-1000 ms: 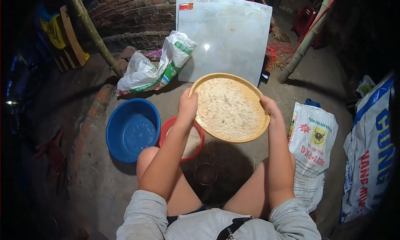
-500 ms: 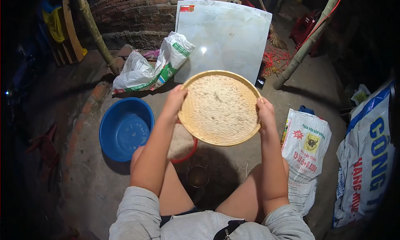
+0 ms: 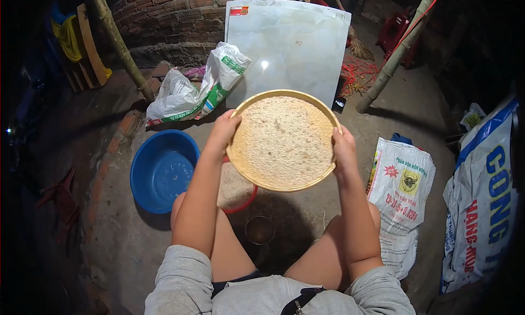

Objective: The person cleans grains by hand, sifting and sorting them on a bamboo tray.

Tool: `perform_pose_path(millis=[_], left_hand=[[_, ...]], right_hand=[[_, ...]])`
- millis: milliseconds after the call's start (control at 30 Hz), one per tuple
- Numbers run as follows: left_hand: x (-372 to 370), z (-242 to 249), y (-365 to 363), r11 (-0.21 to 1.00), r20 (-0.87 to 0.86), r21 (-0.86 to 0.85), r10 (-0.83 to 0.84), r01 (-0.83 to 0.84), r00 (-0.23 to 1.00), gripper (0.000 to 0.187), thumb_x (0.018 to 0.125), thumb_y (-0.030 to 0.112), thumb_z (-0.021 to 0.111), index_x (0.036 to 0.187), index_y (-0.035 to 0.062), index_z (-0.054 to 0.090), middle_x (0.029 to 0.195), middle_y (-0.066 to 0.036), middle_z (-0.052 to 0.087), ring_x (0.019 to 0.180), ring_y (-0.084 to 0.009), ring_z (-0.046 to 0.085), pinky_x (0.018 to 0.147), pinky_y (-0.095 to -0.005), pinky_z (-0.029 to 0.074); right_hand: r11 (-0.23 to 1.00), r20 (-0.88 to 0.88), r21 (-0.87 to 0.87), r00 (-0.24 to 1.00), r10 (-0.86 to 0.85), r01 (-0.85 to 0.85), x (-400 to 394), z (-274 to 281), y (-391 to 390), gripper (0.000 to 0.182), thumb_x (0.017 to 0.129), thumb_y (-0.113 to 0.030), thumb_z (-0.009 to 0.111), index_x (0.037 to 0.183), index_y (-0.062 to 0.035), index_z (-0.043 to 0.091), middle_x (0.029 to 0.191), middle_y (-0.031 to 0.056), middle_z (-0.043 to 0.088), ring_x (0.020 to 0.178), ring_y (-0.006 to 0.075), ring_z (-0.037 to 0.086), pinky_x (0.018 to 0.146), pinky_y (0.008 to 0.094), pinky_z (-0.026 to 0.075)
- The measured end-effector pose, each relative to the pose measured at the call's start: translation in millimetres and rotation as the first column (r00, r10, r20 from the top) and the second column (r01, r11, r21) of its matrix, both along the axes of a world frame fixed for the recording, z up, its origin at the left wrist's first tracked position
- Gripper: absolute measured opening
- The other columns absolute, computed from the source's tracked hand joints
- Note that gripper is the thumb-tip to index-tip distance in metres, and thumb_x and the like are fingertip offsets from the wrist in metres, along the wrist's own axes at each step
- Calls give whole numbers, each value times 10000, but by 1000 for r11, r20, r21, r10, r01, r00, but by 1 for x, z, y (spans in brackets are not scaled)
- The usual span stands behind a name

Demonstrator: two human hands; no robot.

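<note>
Your left hand (image 3: 222,132) and right hand (image 3: 344,151) grip opposite sides of a round winnowing tray (image 3: 284,188), thumbs at its rim, other fingers mostly hidden. Pale grain (image 3: 287,140) covers it. Raised before you, it partly hides a red basin (image 3: 254,197); a blue basin (image 3: 159,170) stands leftward, a printed fertilizer sack (image 3: 402,205) lies rightward.

The concrete floor (image 3: 117,233) carries a blue plastic basin (image 3: 161,175) at left, a red basin (image 3: 249,200) just beside it, partly hidden, and a small round vessel (image 3: 260,231) in shadow. A crumpled white-and-green sack (image 3: 180,99) lies behind the basins; a printed fertiliser sack (image 3: 402,203) lies at right. Farther back, red rope (image 3: 356,74) sprawls near a bamboo pole (image 3: 395,60).
</note>
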State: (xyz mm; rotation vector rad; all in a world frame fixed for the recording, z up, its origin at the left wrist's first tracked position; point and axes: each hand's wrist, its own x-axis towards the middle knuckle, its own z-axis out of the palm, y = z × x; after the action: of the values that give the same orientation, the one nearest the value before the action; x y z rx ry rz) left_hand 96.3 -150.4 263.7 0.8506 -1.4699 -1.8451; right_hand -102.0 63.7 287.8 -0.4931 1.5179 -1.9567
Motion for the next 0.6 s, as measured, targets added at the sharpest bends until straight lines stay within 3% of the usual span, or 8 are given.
perform_pose_path(millis=[167, 233, 300, 367, 400, 433, 500, 600], left_hand=[[8, 12, -7, 990, -8, 115, -76, 77, 997, 219, 863, 102, 477, 1044, 4, 552, 851, -59, 621, 687, -124, 599, 604, -250, 484], [-8, 1, 4, 996, 12, -77, 49, -47, 999, 214, 858, 97, 472, 1033, 6, 557, 846, -57, 618, 685, -116, 587, 605, -245, 473], [-23, 11, 41, 983, 43, -115, 152, -146, 987, 198, 856, 102, 473, 1005, 10, 566, 858, -53, 610, 737, -109, 566, 657, -244, 455], [-17, 3, 16, 991, 68, -125, 61, -52, 996, 204, 858, 102, 481, 1010, -5, 565, 815, -50, 599, 705, -107, 546, 646, -261, 440], [-5, 12, 3, 982, 132, -187, 26, -1, 991, 208, 864, 99, 476, 1025, -3, 560, 821, -57, 607, 703, -116, 566, 640, -262, 456], [3, 14, -15, 999, 84, -22, -48, 50, 995, 206, 871, 98, 474, 1035, 3, 556, 826, -60, 615, 693, -125, 586, 625, -267, 474], [23, 34, -23, 991, -5, 108, -76, 76, 997, 199, 871, 99, 478, 1030, 6, 555, 833, -66, 619, 681, -135, 599, 608, -276, 487], [15, 40, -4, 999, -33, 24, -32, 32, 999, 192, 871, 104, 486, 1019, 4, 555, 828, -61, 615, 686, -119, 585, 614, -260, 475]], right_hand=[[999, -113, 40, 994, -3, 7, 3, -11, -7, 319, 945, -134, 381, 1195, 58, 434, 1036, 146, 579, 904, 174, 571, 812, 295, 451], [994, -123, 111, 992, 28, -15, -21, -13, -7, 303, 941, -125, 386, 1172, 58, 456, 981, 133, 600, 853, 167, 583, 780, 295, 465], [975, -14, 201, 996, 93, -88, -46, -5, 5, 289, 938, -119, 393, 1162, 48, 468, 951, 131, 607, 830, 161, 585, 761, 294, 471], [986, 48, 140, 995, 90, -96, -44, -13, 0, 284, 934, -113, 398, 1155, 51, 469, 955, 139, 603, 843, 158, 581, 755, 292, 470], [988, -55, 155, 998, 22, -13, -27, -16, -7, 283, 933, -111, 397, 1155, 50, 467, 956, 142, 600, 847, 163, 581, 757, 293, 469], [984, -157, 162, 987, -44, 69, -9, -19, -13, 282, 933, -110, 396, 1155, 49, 465, 957, 146, 597, 852, 168, 581, 758, 294, 469], [980, -301, 80, 942, -149, 180, 34, -9, -21, 278, 933, -117, 399, 1156, 36, 465, 966, 135, 593, 850, 176, 579, 752, 296, 467], [992, -228, 41, 968, -106, 119, 9, -12, -17, 284, 930, -117, 400, 1163, 34, 463, 967, 141, 595, 839, 180, 582, 746, 293, 477]])
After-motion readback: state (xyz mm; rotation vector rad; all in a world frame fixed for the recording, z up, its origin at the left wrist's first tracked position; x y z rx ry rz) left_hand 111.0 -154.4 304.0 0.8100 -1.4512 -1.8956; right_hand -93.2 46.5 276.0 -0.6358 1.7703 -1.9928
